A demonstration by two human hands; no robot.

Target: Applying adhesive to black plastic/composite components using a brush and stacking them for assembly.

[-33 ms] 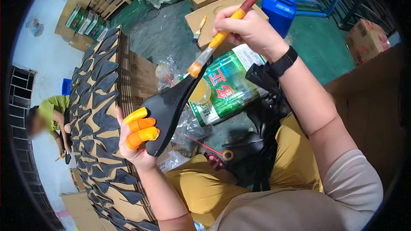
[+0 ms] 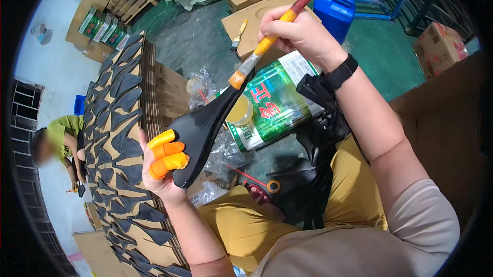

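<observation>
My left hand (image 2: pixel 163 166), with orange and yellow covers on three fingers, is closed round the broad end of a black saddle-shaped piece (image 2: pixel 200 125). The piece tilts up to the right, tapering to a narrow tip. My right hand (image 2: pixel 298 33) grips a paintbrush (image 2: pixel 266 45) by its yellow and red handle. Its orange-stained bristles touch the piece near the narrow tip. Just beyond the piece, a round cup (image 2: pixel 240 111) of yellowish stuff sits against a green and white tin (image 2: pixel 277 105), partly hidden by the piece.
At left, a cardboard stack (image 2: pixel 149 87) bears many dark, pointed pieces. Boxes (image 2: pixel 262 15) with brushes (image 2: pixel 239 35) stand ahead, near a blue jerrycan (image 2: pixel 334 15). Clear plastic film (image 2: pixel 226 156) and a tape roll (image 2: pixel 273 186) lie below. Another person (image 2: pixel 65 133) bends at far left.
The brush tip has shifted slightly up and right along the narrow end of the black piece. My left hand and the piece have barely moved.
</observation>
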